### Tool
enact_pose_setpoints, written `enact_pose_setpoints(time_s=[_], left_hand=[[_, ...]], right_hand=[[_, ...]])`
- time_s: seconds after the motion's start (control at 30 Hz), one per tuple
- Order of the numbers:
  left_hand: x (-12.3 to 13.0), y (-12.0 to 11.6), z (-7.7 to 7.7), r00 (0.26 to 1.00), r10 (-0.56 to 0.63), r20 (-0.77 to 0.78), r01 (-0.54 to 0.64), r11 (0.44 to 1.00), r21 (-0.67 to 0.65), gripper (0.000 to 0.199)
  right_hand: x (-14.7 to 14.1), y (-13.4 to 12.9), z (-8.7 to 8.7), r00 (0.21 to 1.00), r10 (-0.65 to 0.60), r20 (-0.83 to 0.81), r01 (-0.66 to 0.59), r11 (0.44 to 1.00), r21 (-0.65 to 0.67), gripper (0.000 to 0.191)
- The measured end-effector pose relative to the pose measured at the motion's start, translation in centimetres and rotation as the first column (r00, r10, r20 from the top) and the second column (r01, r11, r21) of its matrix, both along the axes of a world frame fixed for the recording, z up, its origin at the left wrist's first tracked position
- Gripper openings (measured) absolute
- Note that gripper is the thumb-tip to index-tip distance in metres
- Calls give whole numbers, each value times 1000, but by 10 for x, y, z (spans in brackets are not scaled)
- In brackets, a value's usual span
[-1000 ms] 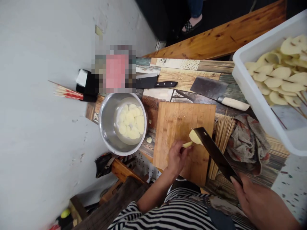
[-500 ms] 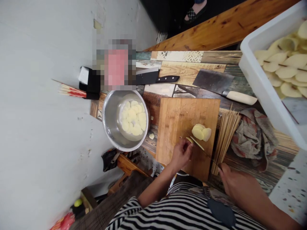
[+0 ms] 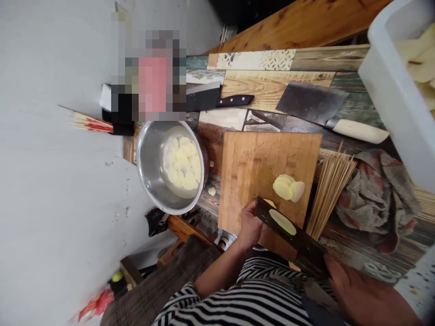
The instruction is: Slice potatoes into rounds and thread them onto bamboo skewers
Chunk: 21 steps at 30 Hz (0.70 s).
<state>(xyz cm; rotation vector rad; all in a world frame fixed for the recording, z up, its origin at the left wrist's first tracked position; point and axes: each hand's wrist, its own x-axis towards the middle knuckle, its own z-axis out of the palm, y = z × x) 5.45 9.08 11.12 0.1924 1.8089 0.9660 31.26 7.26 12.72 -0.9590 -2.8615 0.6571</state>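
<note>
Potato slices lie in a small overlapping cluster on the right half of the wooden cutting board, right of the frame's centre. Another slice sits flat against the blade of the dark knife, which slants from the middle of the frame toward the lower right. Your right hand, at lower right, is closed around the handle end of that knife. Your left hand, below centre, is partly curled beside the blade's far end; the blade hides its fingertips, so you cannot tell whether they grip the potato piece peeking out beyond the blade. Left of the board, a steel pot holds more pale slices. To the board's right you have a bundle of skewers and a crumpled cloth. Above it rest a black-handled knife and a pale-handled cleaver, with a white tub at upper right.
</note>
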Motion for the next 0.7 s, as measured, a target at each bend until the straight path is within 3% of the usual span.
enact_pose_setpoints(time_s=[0.2,0.4,0.53,0.7], left_hand=[[-4,2,3,999,20,43,-20,1000,-9,42],[-4,-1,1,995,70,76,-68,997,-26,50],[-4,-2,-2,999,0,52,0,1000,-13,45],[-3,-17,-19,974,43,224,-48,999,20,39]], right_hand=[[7,-7,4,995,29,99,-33,999,36,42],[15,-18,4,983,19,184,-14,999,-31,42],[1,-6,6,988,0,154,15,995,-95,35],[-10,15,0,994,7,112,12,986,-166,30]])
